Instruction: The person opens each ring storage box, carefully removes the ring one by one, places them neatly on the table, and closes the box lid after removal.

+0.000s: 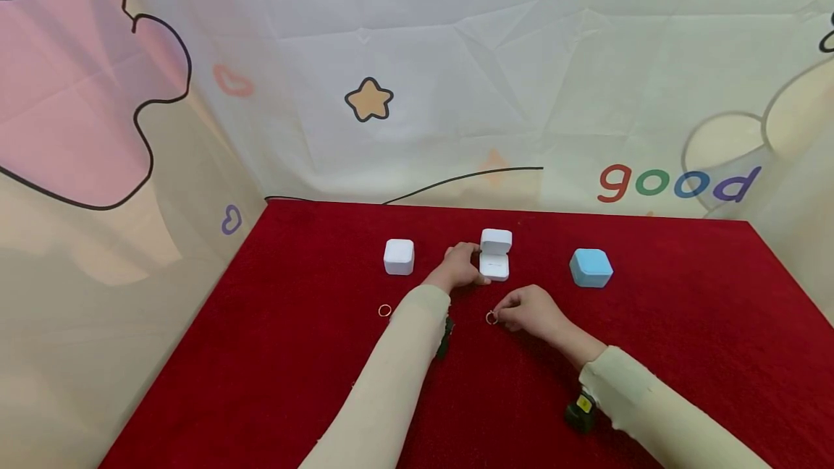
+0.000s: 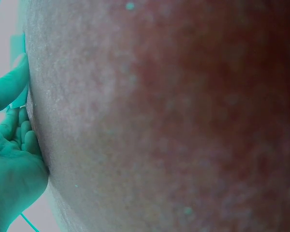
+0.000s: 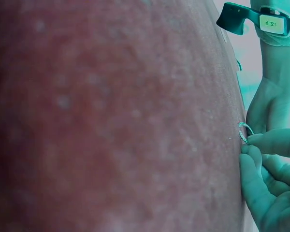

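Note:
A white ring box (image 1: 496, 242) stands with its lid raised toward the back of the red cloth. My left hand (image 1: 459, 266) holds it from the left, thumb at the front corner and fingers along the side. Just in front of the box, my right hand (image 1: 533, 313) pinches a ring (image 1: 487, 318) between thumb and forefinger, low over the cloth. The right wrist view shows the ring (image 3: 240, 131) upright at the fingertips, its band textured. Another thin gold-coloured ring (image 1: 380, 310) lies on the cloth left of my left forearm.
A closed white box (image 1: 399, 258) sits to the left of my left hand. Over on the right is a closed light-blue box (image 1: 591, 268). The red cloth (image 1: 313, 273) reaches back to a printed curtain (image 1: 443, 93).

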A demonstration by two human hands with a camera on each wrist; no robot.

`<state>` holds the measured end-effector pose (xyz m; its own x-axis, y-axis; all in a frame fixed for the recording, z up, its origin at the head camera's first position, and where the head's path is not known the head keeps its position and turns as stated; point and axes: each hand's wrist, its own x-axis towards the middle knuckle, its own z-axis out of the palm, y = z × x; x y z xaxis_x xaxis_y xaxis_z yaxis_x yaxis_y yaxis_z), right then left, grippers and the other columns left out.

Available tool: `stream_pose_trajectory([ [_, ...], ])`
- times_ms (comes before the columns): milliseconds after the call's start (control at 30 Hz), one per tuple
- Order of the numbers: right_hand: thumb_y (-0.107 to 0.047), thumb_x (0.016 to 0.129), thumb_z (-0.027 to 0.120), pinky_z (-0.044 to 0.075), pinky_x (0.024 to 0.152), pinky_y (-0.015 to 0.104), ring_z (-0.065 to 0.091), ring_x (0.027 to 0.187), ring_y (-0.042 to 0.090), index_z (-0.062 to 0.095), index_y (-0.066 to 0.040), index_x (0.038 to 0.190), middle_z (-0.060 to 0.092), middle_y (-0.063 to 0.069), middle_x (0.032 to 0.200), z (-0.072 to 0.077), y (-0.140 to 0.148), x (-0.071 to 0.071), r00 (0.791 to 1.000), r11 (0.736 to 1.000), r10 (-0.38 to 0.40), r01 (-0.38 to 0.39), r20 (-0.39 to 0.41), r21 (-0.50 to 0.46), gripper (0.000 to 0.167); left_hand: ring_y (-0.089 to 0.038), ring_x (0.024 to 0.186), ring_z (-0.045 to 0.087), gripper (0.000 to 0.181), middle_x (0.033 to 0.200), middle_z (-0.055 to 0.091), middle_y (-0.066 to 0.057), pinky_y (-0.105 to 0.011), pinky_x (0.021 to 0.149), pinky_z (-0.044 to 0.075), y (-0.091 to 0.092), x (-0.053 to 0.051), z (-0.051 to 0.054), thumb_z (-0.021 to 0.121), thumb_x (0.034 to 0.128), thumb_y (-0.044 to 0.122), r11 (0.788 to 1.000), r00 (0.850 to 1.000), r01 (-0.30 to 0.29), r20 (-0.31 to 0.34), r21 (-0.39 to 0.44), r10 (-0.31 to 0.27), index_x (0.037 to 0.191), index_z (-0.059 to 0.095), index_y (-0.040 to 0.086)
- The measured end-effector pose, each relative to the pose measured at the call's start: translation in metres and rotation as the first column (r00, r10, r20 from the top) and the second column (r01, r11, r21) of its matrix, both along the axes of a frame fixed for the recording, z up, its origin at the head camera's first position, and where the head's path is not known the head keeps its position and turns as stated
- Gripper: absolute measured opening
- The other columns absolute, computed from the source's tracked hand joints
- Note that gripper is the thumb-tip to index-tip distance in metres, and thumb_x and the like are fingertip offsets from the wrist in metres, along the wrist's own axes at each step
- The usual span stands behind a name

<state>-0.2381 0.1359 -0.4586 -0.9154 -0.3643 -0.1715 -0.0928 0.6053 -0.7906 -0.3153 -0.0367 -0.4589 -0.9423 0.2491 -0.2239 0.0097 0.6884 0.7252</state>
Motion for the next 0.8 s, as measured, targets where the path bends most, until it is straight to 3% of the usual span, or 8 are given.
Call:
stream_pose_trajectory([
  [433,-0.005,0.09,0.068,0.06,0.06,0.028,0.065,0.061,0.007,0.078,0.007,0.089,0.077,0.015,0.081,0.004,-0.0031,-0.0045,0.999,0.999,0.032,-0.031,-0.012,0.036,0.016,-0.029,0.138,0.041,0.065,0.153,0.05,-0.014,-0.039,0.118,0.041,0.0008,-0.0006,0.0001,0.077,0.0897,0.013,1.0,1.0,0.003,-0.001,0.011,-0.003,0.148,0.05,0.001],
  [800,-0.004,0.087,0.068,0.053,0.055,0.023,0.06,0.055,0.005,0.079,0.001,0.08,0.076,0.009,0.072,0.0029,-0.0081,-0.0023,0.997,0.996,0.004,0.002,-0.071,0.088,0.014,-0.027,0.138,0.041,0.066,0.152,0.05,-0.013,-0.037,0.117,0.042,0.0007,-0.0011,0.0,0.078,0.0892,0.015,1.0,1.0,0.005,-0.003,-0.011,-0.005,0.148,0.05,0.002],
])
